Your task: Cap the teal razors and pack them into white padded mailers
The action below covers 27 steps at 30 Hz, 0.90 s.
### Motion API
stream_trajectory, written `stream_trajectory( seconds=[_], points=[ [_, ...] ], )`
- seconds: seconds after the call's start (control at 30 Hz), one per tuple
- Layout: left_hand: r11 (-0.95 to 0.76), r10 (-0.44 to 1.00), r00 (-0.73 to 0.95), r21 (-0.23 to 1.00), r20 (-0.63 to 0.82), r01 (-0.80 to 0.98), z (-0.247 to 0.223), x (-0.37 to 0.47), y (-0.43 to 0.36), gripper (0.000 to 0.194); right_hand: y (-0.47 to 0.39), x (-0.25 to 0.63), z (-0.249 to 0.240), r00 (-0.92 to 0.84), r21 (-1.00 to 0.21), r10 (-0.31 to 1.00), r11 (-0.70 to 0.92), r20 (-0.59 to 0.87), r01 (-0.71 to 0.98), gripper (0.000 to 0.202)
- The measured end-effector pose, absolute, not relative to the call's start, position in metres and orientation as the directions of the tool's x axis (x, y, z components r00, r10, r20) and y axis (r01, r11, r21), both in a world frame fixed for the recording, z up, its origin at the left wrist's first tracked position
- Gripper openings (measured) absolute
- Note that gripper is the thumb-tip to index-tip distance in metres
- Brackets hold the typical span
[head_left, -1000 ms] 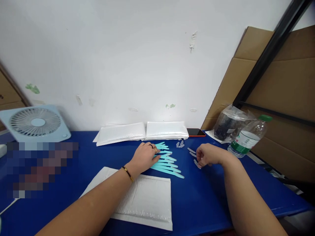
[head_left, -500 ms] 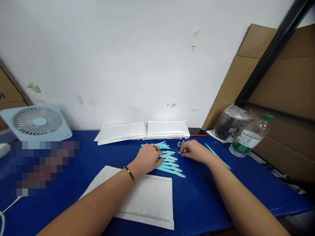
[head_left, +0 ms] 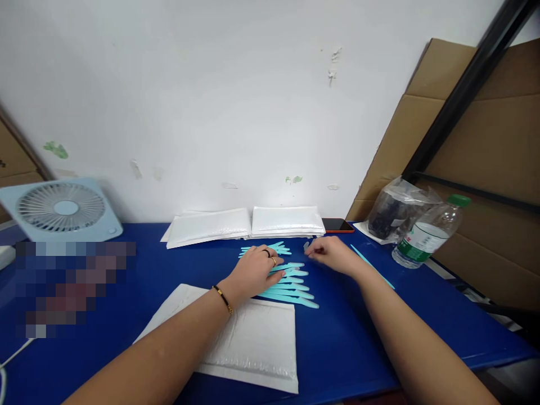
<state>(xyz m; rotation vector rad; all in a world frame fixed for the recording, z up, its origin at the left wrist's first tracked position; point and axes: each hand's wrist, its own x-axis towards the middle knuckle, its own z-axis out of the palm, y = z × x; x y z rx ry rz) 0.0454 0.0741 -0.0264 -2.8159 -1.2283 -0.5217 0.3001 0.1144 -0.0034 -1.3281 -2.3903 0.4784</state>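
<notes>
Several turquoise sticks (head_left: 291, 288) with pale tips lie fanned out on the blue table, and a smaller group (head_left: 279, 247) lies behind them. My left hand (head_left: 258, 271), with rings and a bracelet, rests over the sticks, its fingers spread. To their right, my right hand (head_left: 327, 252) has its fingertips low over the table, beside small translucent pieces (head_left: 306, 246). Its fingers are pressed together; whatever they hold, if anything, is too small to name. A single turquoise stick (head_left: 373, 266) lies right of that hand.
A white padded envelope (head_left: 257, 337) lies in front, partly under my left forearm. White packets (head_left: 211, 226) and a phone (head_left: 338, 225) lie along the wall. A bottle (head_left: 426, 236) and a bagged dark cup (head_left: 386, 211) stand at right; a fan (head_left: 66, 208) is at left.
The front turquoise sticks have shifted slightly and spread apart under my left hand. My right hand has moved a little back and left, over the small translucent pieces.
</notes>
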Motion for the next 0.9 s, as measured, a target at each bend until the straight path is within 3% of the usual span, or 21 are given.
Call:
stream_trajectory(
  seconds=[0.13, 0.33, 0.6, 0.9],
  points=[
    [-0.633, 0.73, 0.581, 0.037, 0.359, 0.773, -0.025, 0.043, 0.077, 0.043, 0.115, 0.332, 0.013, -0.278, -0.352, 0.956, 0.294, 0.094, 0.889, 0.017],
    [-0.661, 0.713, 0.63, -0.003, 0.308, 0.75, -0.021, 0.047, 0.072, 0.04, 0.117, 0.342, 0.009, -0.211, -0.248, 0.97, 0.176, -0.121, 0.952, 0.01],
    [-0.715, 0.682, 0.673, 0.065, 0.284, 0.697, -0.022, 0.05, 0.068, 0.034, 0.12, 0.303, -0.009, -0.443, -0.489, 0.896, 0.379, -0.017, 0.785, 0.017],
    [-0.782, 0.617, 0.735, 0.114, 0.28, 0.613, -0.021, 0.053, 0.063, 0.035, 0.12, 0.287, -0.02, -0.539, -0.517, 0.832, 0.521, 0.13, 0.68, 0.013]
  ],
)
